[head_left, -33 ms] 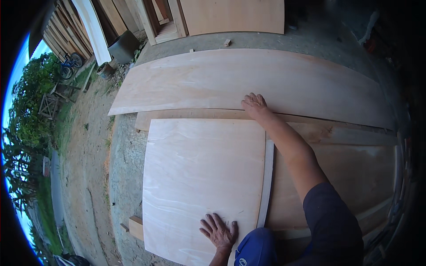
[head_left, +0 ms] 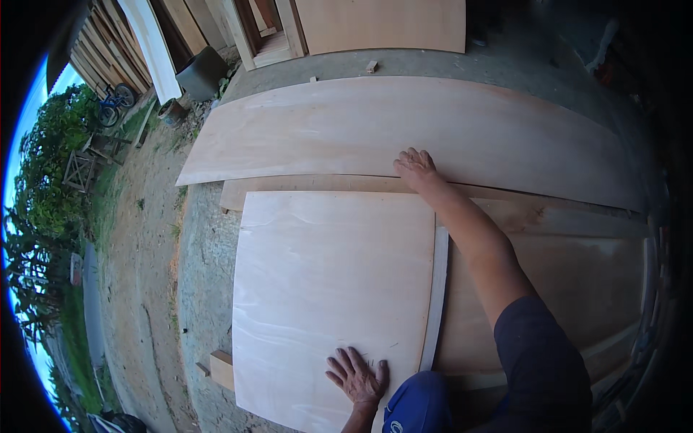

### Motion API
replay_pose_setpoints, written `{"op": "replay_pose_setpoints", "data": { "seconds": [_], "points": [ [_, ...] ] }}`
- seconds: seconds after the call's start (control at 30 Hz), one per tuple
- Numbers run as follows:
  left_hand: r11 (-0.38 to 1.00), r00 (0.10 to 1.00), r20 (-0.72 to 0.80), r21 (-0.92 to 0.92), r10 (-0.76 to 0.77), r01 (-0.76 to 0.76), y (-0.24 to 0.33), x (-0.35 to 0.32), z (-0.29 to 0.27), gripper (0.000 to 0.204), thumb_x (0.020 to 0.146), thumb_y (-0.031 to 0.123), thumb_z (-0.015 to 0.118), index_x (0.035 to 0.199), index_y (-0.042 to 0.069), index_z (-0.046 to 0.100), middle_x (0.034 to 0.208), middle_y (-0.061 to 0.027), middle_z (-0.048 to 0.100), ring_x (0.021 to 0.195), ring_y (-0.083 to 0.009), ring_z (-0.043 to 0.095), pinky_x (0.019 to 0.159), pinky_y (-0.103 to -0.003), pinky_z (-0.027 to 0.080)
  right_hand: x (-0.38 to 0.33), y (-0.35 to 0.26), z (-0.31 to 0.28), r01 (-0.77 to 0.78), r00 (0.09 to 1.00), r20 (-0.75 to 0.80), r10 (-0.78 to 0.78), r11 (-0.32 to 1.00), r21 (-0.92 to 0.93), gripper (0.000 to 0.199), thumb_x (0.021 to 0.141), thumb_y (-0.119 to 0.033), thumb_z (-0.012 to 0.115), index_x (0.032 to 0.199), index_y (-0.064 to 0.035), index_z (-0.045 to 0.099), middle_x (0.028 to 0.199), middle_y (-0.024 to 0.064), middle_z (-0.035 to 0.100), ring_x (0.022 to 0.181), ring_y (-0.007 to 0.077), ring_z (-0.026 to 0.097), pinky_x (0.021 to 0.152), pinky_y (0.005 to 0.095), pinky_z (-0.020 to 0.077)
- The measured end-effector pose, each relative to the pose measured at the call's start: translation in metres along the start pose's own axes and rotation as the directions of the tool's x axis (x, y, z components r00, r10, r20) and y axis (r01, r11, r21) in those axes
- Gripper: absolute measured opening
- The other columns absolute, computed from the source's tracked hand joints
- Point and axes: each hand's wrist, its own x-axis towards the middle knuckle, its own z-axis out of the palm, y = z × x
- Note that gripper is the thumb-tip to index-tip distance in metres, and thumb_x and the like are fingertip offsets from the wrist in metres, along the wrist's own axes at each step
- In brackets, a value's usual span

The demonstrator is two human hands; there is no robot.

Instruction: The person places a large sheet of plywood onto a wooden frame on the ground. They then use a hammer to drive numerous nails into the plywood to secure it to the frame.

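A square pale plywood panel (head_left: 325,274) lies on a wooden frame (head_left: 434,296), and my left hand (head_left: 359,375) rests flat on its near part, fingers spread. A few thin, short nails or marks show beside those fingers; they are too small to tell apart. Beyond the panel is a long plywood sheet (head_left: 310,137), lying crosswise. My right hand (head_left: 415,166) reaches across to its near edge and rests on it, palm down, with the fingers slightly bent and a little apart. Between sheet and panel runs a strip of wood (head_left: 310,185).
To the right the wooden frame continues around a recessed brown panel (head_left: 548,303). My blue-clad knee (head_left: 417,404) is against the near edge. A wood block (head_left: 221,369) sticks out at the left. Small offcuts (head_left: 372,67) and an upright board (head_left: 382,25) stand at the back.
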Motion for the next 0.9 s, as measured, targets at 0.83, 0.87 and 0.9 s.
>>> {"op": "replay_pose_setpoints", "data": {
  "seconds": [0.83,0.87,0.9],
  "points": [
    [0.999,0.995,0.09,-0.022,-0.043,0.045,-0.005,0.002,-0.005,0.101,0.088,0.064,0.05,0.155,-0.006,0.023,0.162,-0.0333,0.015,0.151,-0.0541,-0.004,0.116,-0.067,-0.01,0.011,0.055,0.026,-0.011,0.994,0.105,0.015,0.999,-0.042,0.034,0.098,-0.014,0.049,0.13,-0.004,0.055,0.112,0.0161,0.067,0.109,0.0338,0.066,0.094,0.0463,0.0512],
    [0.998,0.994,0.097,-0.03,-0.045,0.048,-0.004,0.002,-0.005,0.101,0.088,0.064,0.05,0.155,-0.006,0.023,0.162,-0.0336,0.015,0.151,-0.0542,-0.004,0.116,-0.067,-0.01,0.009,0.058,0.027,-0.007,0.997,0.082,0.009,1.0,-0.026,0.034,0.097,-0.013,0.05,0.13,-0.003,0.055,0.11,0.0168,0.068,0.106,0.0341,0.067,0.092,0.0458,0.0523],
    [0.999,0.995,0.097,-0.031,-0.029,0.033,-0.003,0.001,-0.002,0.101,0.088,0.064,0.05,0.155,-0.007,0.023,0.162,-0.0338,0.016,0.151,-0.0543,-0.004,0.116,-0.067,-0.01,0.008,0.065,0.038,-0.017,0.995,0.097,0.025,0.996,-0.085,0.034,0.097,-0.012,0.05,0.128,-0.0014,0.056,0.108,0.018,0.068,0.103,0.0334,0.068,0.089,0.0449,0.0537]
  ]
}}
